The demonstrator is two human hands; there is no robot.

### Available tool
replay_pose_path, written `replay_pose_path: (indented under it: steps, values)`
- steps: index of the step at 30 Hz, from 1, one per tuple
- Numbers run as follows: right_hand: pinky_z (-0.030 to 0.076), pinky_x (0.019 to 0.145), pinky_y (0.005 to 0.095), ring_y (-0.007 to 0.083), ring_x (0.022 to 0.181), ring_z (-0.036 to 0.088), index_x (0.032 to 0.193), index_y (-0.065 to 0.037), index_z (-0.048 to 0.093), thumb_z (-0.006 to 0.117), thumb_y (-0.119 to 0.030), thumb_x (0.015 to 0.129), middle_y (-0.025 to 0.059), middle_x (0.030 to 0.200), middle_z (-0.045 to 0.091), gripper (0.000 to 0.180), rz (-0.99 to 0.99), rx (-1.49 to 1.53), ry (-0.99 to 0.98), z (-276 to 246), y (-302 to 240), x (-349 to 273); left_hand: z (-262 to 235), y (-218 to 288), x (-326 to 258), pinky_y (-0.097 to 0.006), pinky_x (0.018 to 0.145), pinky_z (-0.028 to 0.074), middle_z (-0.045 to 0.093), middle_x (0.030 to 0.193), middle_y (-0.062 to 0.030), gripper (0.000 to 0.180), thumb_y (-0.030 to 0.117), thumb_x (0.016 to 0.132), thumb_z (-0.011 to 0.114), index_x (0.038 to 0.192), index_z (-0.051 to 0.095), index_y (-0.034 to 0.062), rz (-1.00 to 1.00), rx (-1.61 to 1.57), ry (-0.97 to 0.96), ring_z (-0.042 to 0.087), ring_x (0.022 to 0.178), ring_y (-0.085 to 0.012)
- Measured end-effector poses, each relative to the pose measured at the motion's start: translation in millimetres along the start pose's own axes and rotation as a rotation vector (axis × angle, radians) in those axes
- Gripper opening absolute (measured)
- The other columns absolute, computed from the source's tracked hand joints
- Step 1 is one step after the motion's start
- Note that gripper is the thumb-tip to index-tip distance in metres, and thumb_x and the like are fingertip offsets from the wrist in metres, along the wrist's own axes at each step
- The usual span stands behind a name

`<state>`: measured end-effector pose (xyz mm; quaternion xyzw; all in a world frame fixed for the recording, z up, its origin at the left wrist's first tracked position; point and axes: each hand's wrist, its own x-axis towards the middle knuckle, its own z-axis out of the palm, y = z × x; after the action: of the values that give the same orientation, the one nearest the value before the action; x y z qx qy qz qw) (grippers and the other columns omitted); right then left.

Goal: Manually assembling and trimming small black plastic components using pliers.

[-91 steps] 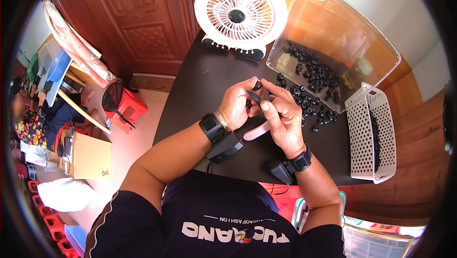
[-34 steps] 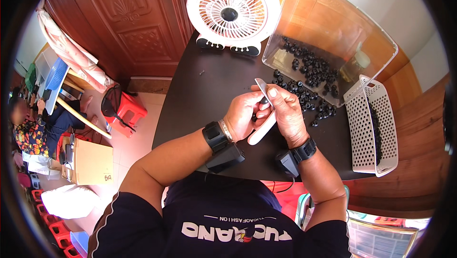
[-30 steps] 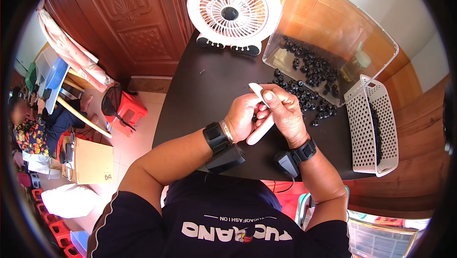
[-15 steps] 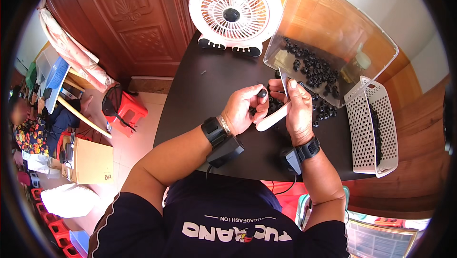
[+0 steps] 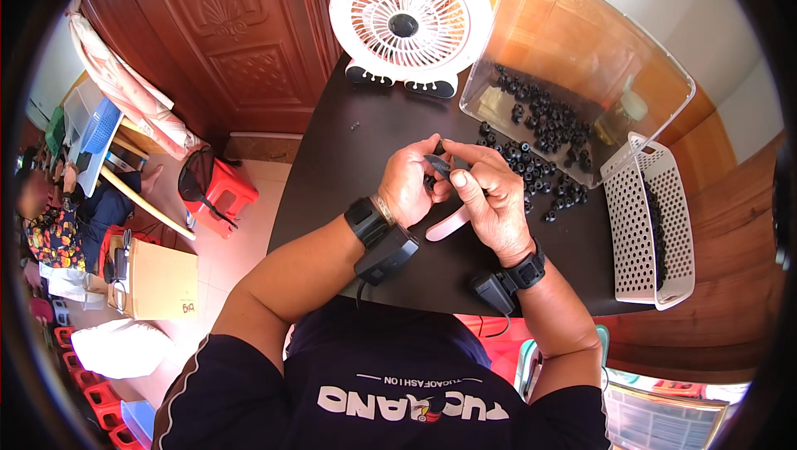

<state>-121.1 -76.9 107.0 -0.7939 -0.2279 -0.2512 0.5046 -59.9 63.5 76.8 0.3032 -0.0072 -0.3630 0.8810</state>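
My left hand (image 5: 406,183) is closed, with a small dark round piece (image 5: 439,148) pinched at its fingertips, partly hidden. In my right hand (image 5: 496,205) is a knife with a pale pinkish handle (image 5: 448,225) that sticks out below the palm. Its dark-looking blade (image 5: 437,165) lies across toward the left thumb and fingers, close to the piece; whether it touches cannot be made out. Just beyond my right hand, small black round parts (image 5: 538,169) are heaped on the dark table (image 5: 332,193).
A clear plastic box (image 5: 573,43) lies tipped at the far right, with many black parts inside. A white perforated basket (image 5: 623,242) holds more dark pieces. The white fan (image 5: 404,56) stands at the back. Far left, a person (image 5: 62,226) sits near a red stool (image 5: 228,197).
My right hand has moved left with the knife, and its blade now lies by the left fingertips. The two hands have come together, uncovering more of the black heap.
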Motion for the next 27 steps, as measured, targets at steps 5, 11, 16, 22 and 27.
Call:
replay_pose_path:
  steps: [5, 11, 16, 22, 27]
  values:
    - [0.046, 0.085, 0.0375, 0.0260, 0.095, 0.061, 0.072, -0.002, 0.066, 0.064, -0.016, 0.086, 0.0139, 0.100, 0.067, 0.020, 0.021, -0.003, 0.038, -1.1, 1.4, -0.2, 6.7, -1.4, -5.4, -0.025, 0.044, 0.032, 0.048, 0.061, -0.0017, 0.032, 0.033, 0.096, 0.042, 0.077, 0.048, 0.0085, -0.007, 0.055, -0.002, 0.043, 0.047, -0.0135]
    - [0.047, 0.076, 0.0312, 0.0163, 0.087, 0.060, 0.080, 0.001, 0.064, 0.059, -0.017, 0.092, 0.0097, 0.091, 0.067, 0.022, 0.376, 0.532, 0.093, -4.3, -7.0, -9.3, -4.2, 11.7, -0.1, -0.028, 0.048, 0.032, 0.047, 0.063, -0.0038, 0.027, 0.033, 0.091, 0.045, 0.082, 0.051, 0.0086, 0.091, 0.082, -0.087, 0.043, 0.052, -0.0167]
    - [0.044, 0.071, 0.0244, 0.0078, 0.072, 0.054, 0.087, -0.003, 0.069, 0.056, -0.030, 0.093, 0.0057, 0.084, 0.068, 0.031, 0.417, 0.289, 0.426, -21.9, 22.9, 4.4, -6.9, 29.4, 4.0, -0.026, 0.047, 0.031, 0.052, 0.070, -0.0059, 0.028, 0.034, 0.084, 0.045, 0.078, 0.053, 0.0077, 0.210, 0.197, -0.038, 0.046, 0.055, -0.0155]
    - [0.048, 0.070, 0.0270, 0.0117, 0.071, 0.059, 0.084, -0.001, 0.068, 0.055, -0.034, 0.093, 0.0079, 0.081, 0.068, 0.037, 0.478, 0.391, 0.530, -33.7, 32.1, 10.2, -13.7, 31.5, 10.1, -0.023, 0.043, 0.028, 0.048, 0.063, -0.0016, 0.022, 0.024, 0.087, 0.047, 0.076, 0.054, 0.0068, 0.206, 0.612, -0.024, 0.042, 0.050, -0.0094]
    - [0.048, 0.067, 0.0270, 0.0122, 0.069, 0.059, 0.083, -0.001, 0.068, 0.055, -0.034, 0.093, 0.0077, 0.079, 0.068, 0.037, 0.473, 0.404, 0.543, -35.0, 35.5, 9.3, -1.3, 3.6, 8.8, -0.034, 0.051, 0.040, 0.056, 0.064, -0.0087, 0.016, 0.020, 0.083, 0.057, 0.085, 0.055, 0.0040, 0.544, 1.515, -0.212, 0.055, 0.056, -0.0212]
